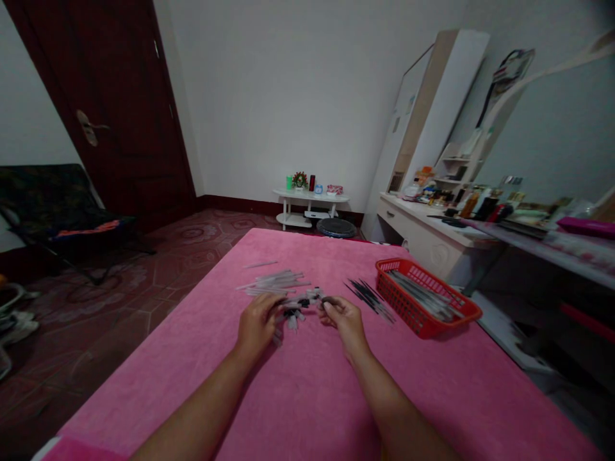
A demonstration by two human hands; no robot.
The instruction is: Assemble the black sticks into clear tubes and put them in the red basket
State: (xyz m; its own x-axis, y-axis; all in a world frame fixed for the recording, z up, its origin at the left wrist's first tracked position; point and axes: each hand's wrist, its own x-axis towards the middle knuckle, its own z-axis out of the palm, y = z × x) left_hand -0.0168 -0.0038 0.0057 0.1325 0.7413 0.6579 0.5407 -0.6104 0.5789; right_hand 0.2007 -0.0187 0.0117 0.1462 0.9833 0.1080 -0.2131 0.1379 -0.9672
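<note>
My left hand and my right hand rest on a pink cloth-covered table, both with fingers curled in a pinch. Between them lies a small pile of black and clear pen parts. My left hand holds a clear pen barrel whose end shows below the fingers. My right hand pinches a small dark part at its fingertips. A heap of clear pen barrels lies just beyond my left hand. Thin black refills lie to the right of my right hand.
A red plastic basket holding several pens stands at the table's right. Beyond are a white dresser crowded with bottles, a small white side table, a dark door and a dark chair at left.
</note>
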